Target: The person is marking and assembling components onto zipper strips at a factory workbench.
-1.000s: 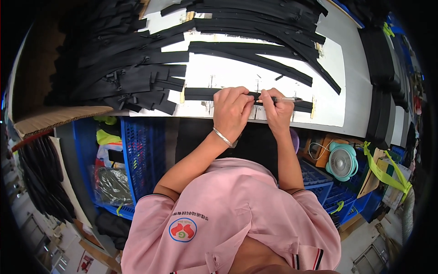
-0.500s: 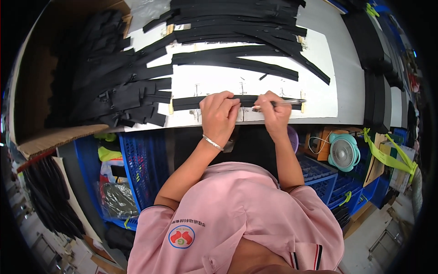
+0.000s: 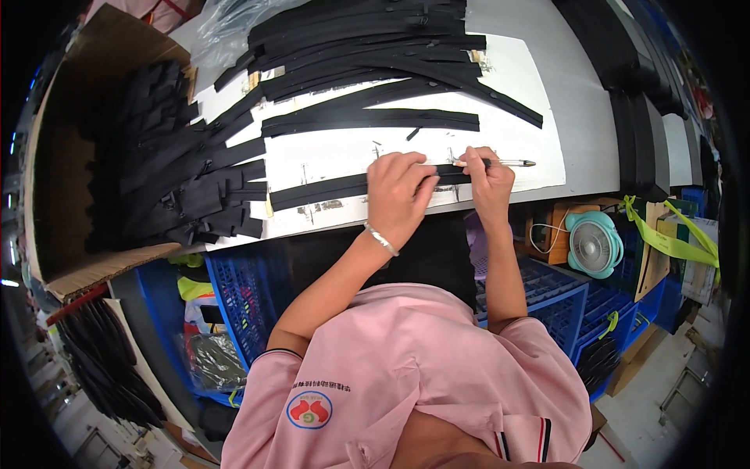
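A black zipper strip (image 3: 320, 192) lies lengthwise along the near edge of a white marked board (image 3: 539, 144). On its middle part my left hand (image 3: 397, 199) presses down, fingers curled and thumb beside them; the fingertips partly hide the strip. My right hand (image 3: 491, 184) pinches a clear-barrelled pen (image 3: 516, 162) at the strip's right part, its tip end pointing left toward the left hand. Dark pen marks show on the board above and below the strip. Farther back lie two more loose strips (image 3: 406, 119) and a short black scrap (image 3: 414, 134).
A cardboard box (image 3: 58, 156) full of black strips stands at the left, many ends spilling onto the board. More strips (image 3: 359, 31) are piled at the back. Black stacked blocks (image 3: 637, 141) line the right. Below are blue crates (image 3: 242, 289) and a turquoise fan (image 3: 594, 245).
The view has turned and shifted. Both hands have moved rightward along the zipper strip, the pen now at marks farther right. The left hand still presses on the strip.
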Motion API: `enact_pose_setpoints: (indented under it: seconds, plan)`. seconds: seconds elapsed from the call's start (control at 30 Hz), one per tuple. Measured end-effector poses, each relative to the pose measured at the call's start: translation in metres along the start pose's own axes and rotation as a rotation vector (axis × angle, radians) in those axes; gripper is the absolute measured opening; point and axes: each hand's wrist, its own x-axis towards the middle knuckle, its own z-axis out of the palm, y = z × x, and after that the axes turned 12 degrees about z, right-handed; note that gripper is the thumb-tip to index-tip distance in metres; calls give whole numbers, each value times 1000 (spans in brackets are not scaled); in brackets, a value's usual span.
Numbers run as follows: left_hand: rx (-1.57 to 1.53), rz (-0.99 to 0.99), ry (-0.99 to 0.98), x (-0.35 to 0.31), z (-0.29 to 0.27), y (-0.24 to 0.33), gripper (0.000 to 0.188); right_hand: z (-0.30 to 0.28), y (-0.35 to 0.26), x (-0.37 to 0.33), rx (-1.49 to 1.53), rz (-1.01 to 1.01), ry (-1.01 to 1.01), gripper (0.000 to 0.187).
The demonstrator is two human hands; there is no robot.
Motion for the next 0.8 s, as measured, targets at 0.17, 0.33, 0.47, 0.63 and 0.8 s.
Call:
enact_pose_setpoints:
  seconds: [0.17,0.33,0.47,0.63,0.8]
  plan:
    - [-5,13,-85,3,25,2,12,-2,5,0,-56,-26,-28,21]
    - [9,15,-94,0,30,2,12,-2,3,0,-151,-96,-23,19]
    - [24,23,-65,0,31,2,12,0,5,1,-89,-109,2,20]
    - [21,20,-56,-2,32,3,12,-10,12,-2,0,-49,-113,22]
    - [9,17,-47,-2,32,3,10,-10,8,-1,-85,-131,-121,23]
